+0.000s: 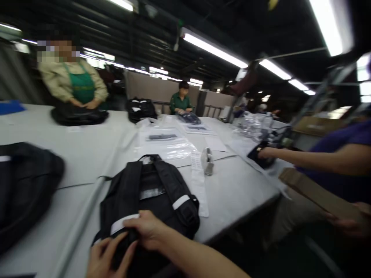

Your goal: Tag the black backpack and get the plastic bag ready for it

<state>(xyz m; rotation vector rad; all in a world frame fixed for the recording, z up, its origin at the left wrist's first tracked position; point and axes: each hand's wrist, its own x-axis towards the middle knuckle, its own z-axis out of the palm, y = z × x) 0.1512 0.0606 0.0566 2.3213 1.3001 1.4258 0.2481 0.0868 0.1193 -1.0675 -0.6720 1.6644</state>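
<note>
A black backpack point(150, 193) with white strap bands lies flat on the grey table point(232, 189) right in front of me. My left hand point(106, 256) rests on its near edge with the fingers spread over the fabric. My right hand point(146, 229) lies across the lower part of the backpack, thumb and fingers pinching the fabric beside a white band. The picture is blurred, so the grip is not sharp.
Another black bag point(26, 189) lies at the left. A tape dispenser point(207, 160) and plastic sleeves point(171, 144) sit behind the backpack. A person in a green apron point(75, 85) handles a bag across the table. At right, a person in purple point(342, 162) holds a flat cardboard piece point(319, 195).
</note>
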